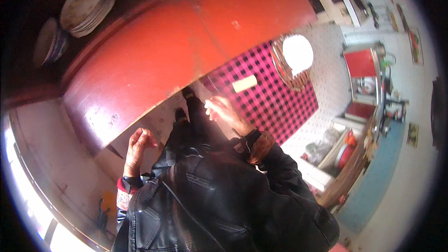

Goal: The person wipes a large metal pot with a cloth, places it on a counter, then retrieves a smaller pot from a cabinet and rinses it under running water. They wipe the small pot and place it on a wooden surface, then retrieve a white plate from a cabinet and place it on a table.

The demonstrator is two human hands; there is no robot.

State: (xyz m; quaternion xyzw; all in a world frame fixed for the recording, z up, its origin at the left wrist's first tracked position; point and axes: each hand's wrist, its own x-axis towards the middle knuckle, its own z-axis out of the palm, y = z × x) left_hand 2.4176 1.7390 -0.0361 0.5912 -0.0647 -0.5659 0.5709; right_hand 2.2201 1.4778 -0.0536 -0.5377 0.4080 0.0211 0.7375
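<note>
My left hand (pixel 140 147) is raised near the front edge of a red wooden cabinet top (pixel 150 59), fingers curled inward, with nothing visible in it. To the right, my right hand (pixel 222 110) hangs in the air beside a table with a pink and black checked cloth (pixel 269 112), its fingers partly bent and holding nothing that I can see. On the cloth lies a pale yellow block-like thing (pixel 244 83), nearest to my right hand. Farther along the cloth stands a brown woven basket (pixel 295 82) with a round white thing (pixel 298 54) on it.
Stacked plates (pixel 84 5) and patterned bowls (pixel 50 42) sit on a dark shelf beyond the cabinet top. On the right are a red-fronted cabinet (pixel 358 63), a low shelf unit (pixel 332 168) with bags, and a blue wall panel (pixel 381 182). A bright window is at lower left.
</note>
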